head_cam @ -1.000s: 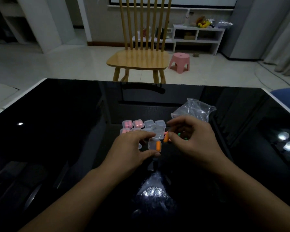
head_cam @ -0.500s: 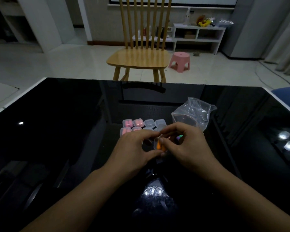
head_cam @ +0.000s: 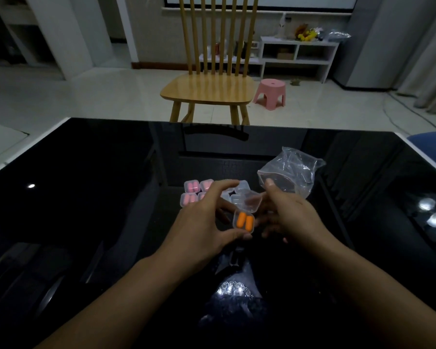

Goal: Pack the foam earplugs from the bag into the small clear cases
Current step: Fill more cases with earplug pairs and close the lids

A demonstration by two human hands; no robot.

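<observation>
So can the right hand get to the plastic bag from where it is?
Probably yes: the right hand sits just in front of the plastic bag, its thumb tip already at the bag's near edge, with nothing between them.

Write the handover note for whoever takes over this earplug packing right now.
Left hand: holds the open clear case between thumb and fingers; two orange earplugs lie inside, and its lid is up.
Right hand: beside the case, fingers loosely curled; I cannot tell whether it holds anything.
Plastic bag: on the black table, just beyond the right hand; contents unclear.
Done: four cases with pink earplugs sit behind the left hand.
Left: snap this lid shut, then fill the empty clear cases next to the pink ones.
</observation>
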